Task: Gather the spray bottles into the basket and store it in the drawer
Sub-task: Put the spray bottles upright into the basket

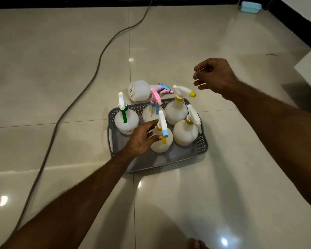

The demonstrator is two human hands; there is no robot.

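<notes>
Grey lattice-patterned basket (201,144), whitish spray bottles (176,112) with green, pink, yellow, blue trim, glossy cream floor tiles (61,69)

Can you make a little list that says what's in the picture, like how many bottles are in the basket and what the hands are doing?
basket: grey, on the floor
bottles in basket: five, upright
bottle outside: one, lying on the floor just behind the basket
left hand: touching the front bottle
right hand: in the air, holding nothing
cable: across the floor at left
drawer: not in view
</notes>
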